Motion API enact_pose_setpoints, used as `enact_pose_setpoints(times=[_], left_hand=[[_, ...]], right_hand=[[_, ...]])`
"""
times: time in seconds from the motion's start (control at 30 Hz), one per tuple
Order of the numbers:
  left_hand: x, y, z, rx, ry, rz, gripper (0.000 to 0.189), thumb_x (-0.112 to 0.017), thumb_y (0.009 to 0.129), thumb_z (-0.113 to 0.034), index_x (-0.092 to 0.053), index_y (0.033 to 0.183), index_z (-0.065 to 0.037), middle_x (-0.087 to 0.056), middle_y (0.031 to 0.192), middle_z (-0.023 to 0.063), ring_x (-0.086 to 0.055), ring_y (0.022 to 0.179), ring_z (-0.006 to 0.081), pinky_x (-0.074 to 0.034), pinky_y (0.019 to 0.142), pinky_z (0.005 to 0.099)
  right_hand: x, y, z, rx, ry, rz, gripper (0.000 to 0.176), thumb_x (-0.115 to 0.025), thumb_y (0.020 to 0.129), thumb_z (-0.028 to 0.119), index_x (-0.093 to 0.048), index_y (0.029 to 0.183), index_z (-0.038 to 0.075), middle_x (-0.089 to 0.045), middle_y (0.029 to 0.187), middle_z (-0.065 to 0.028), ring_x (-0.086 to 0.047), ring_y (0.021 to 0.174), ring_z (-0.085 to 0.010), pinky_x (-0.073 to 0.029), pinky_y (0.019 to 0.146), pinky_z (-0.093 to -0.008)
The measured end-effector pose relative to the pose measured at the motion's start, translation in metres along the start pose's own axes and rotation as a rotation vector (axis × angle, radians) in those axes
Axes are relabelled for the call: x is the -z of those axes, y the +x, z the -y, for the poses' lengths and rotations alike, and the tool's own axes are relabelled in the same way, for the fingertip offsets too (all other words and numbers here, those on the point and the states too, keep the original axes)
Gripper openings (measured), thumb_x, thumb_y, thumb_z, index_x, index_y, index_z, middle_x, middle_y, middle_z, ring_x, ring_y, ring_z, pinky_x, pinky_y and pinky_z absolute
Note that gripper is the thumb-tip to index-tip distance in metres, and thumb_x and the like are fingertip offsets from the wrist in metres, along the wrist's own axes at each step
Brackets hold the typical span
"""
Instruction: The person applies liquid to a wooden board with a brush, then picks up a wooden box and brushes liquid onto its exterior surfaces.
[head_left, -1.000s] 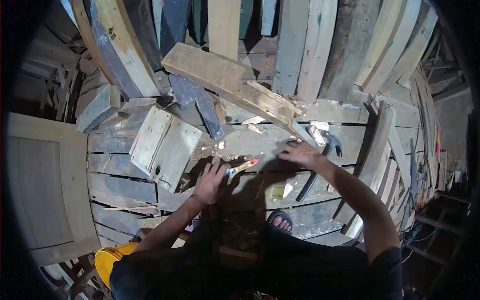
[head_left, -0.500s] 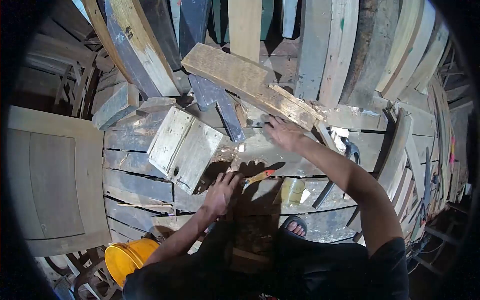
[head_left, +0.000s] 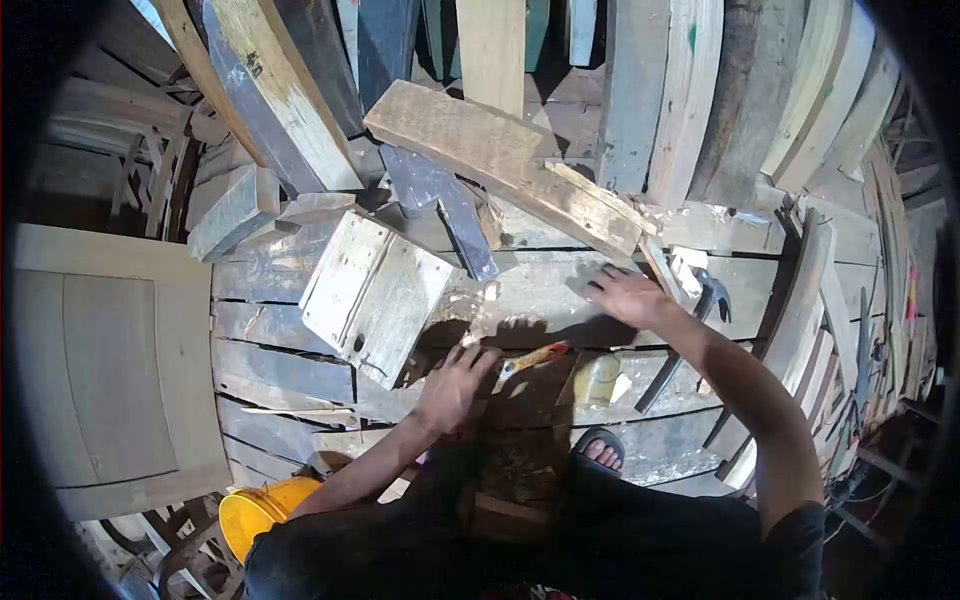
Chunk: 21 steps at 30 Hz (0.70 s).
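Left hand [head_left: 455, 392]: fingers part-spread, I cannot tell their hold | red-tipped tool [head_left: 533, 358]: over floor [head_left: 285, 375], just right of those fingers, long axis slanting up-right | right hand [head_left: 632, 299]: fingers parted, I see nothing held, farther from tool

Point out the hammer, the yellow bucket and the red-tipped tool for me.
Hammer [head_left: 660, 382]: head view, on the lower handle.
Yellow bucket [head_left: 292, 494]: head view, on its outer wall.
Red-tipped tool [head_left: 533, 359]: head view, mid-length, short of the red tip.
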<state>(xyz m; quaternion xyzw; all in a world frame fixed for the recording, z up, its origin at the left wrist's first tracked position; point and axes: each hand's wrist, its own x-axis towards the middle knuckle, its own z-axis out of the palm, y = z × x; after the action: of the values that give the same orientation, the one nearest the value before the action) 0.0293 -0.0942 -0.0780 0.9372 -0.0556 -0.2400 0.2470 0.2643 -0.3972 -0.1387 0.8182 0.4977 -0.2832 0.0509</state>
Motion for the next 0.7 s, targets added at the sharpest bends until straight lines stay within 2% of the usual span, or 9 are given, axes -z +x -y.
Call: enact_pose_setpoints(times=[0.1,0.17,0.23,0.27,0.37,0.5,0.57,0.63,0.7], left_hand=[[-0.017,-0.005,0.004,-0.033,0.049,-0.031,0.076,-0.080,0.083,-0.019,-0.047,0.151,-0.012,-0.052,0.153,0.0203,-0.051,0.140,0.0462,-0.054,0.107,0.0542],[-0.027,-0.012,0.003,-0.060,0.055,-0.096,0.072,-0.078,0.085,-0.022,-0.049,0.150,-0.010,-0.053,0.151,0.0206,-0.052,0.139,0.0457,-0.054,0.106,0.0542],[-0.034,-0.015,0.006,-0.069,-0.018,-0.040,0.066,-0.073,0.089,-0.025,-0.050,0.149,-0.009,-0.056,0.148,0.0208,-0.053,0.137,0.0446,-0.055,0.104,0.0545],[-0.026,-0.018,-0.007,-0.043,-0.043,-0.004,0.066,-0.072,0.089,-0.024,-0.050,0.149,-0.009,-0.056,0.147,0.0209,-0.054,0.136,0.0446,-0.054,0.104,0.0549],[-0.035,-0.019,-0.016,-0.050,-0.078,0.053,0.066,-0.070,0.088,-0.020,-0.051,0.150,-0.010,-0.056,0.146,0.0206,-0.054,0.135,0.0448,-0.054,0.103,0.0566],[-0.047,-0.020,-0.018,-0.116,-0.101,0.092,0.062,-0.071,0.091,-0.022,-0.054,0.149,-0.010,-0.057,0.144,0.0191,-0.056,0.131,0.0429,-0.057,0.098,0.0557],[-0.049,-0.022,-0.021,-0.177,-0.029,0.073,0.054,-0.073,0.094,-0.026,-0.058,0.144,-0.011,-0.061,0.137,0.0171,-0.058,0.128,0.0393,-0.060,0.093,0.0525],[-0.030,-0.023,-0.038,-0.161,0.009,0.138,0.053,-0.072,0.094,-0.025,-0.058,0.144,-0.011,-0.060,0.138,0.0173,-0.059,0.127,0.0395,-0.060,0.093,0.0520],[-0.025,-0.024,-0.040,-0.145,0.025,0.166,0.055,-0.071,0.094,-0.024,-0.057,0.145,-0.011,-0.059,0.140,0.0177,-0.059,0.128,0.0398,-0.060,0.094,0.0516]], right_hand=[[0.020,-0.024,-0.004,-0.062,0.040,0.199,0.048,-0.046,0.107,0.019,-0.049,0.155,0.015,-0.048,0.161,-0.0154,-0.047,0.149,-0.0352,-0.044,0.122,-0.0442],[0.028,-0.039,-0.018,-0.090,0.126,0.007,0.047,-0.056,0.102,0.017,-0.055,0.149,0.015,-0.051,0.158,-0.0160,-0.052,0.146,-0.0362,-0.047,0.119,-0.0430],[0.016,-0.049,-0.046,-0.183,0.311,-0.380,0.051,-0.070,0.095,0.018,-0.057,0.145,0.015,-0.057,0.147,-0.0169,-0.057,0.133,-0.0389,-0.048,0.111,-0.0474],[0.025,-0.055,-0.054,-0.161,0.154,-0.532,0.054,-0.073,0.093,0.019,-0.057,0.144,0.015,-0.056,0.144,-0.0177,-0.057,0.130,-0.0396,-0.046,0.111,-0.0493],[0.048,-0.059,-0.044,-0.528,-0.071,-0.937,0.047,-0.072,0.094,0.020,-0.060,0.138,0.013,-0.054,0.145,-0.0171,-0.052,0.130,-0.0385,-0.041,0.112,-0.0515],[0.035,-0.032,-0.027,0.042,0.008,-0.600,0.036,-0.069,0.096,0.019,-0.062,0.130,0.008,-0.053,0.143,-0.0146,-0.050,0.133,-0.0352,-0.039,0.113,-0.0488],[0.051,-0.008,0.021,0.139,0.054,-0.316,0.036,-0.066,0.096,0.022,-0.063,0.130,0.008,-0.055,0.140,-0.0132,-0.051,0.134,-0.0322,-0.039,0.116,-0.0453],[0.041,0.027,0.054,0.326,-0.021,-0.200,0.040,-0.060,0.099,0.030,-0.062,0.134,0.010,-0.057,0.140,-0.0114,-0.050,0.137,-0.0293,-0.038,0.119,-0.0448],[-0.049,0.088,0.067,0.547,-0.059,-0.740,0.049,-0.056,0.100,0.040,-0.059,0.141,0.013,-0.058,0.140,-0.0109,-0.048,0.139,-0.0296,-0.033,0.124,-0.0478]])
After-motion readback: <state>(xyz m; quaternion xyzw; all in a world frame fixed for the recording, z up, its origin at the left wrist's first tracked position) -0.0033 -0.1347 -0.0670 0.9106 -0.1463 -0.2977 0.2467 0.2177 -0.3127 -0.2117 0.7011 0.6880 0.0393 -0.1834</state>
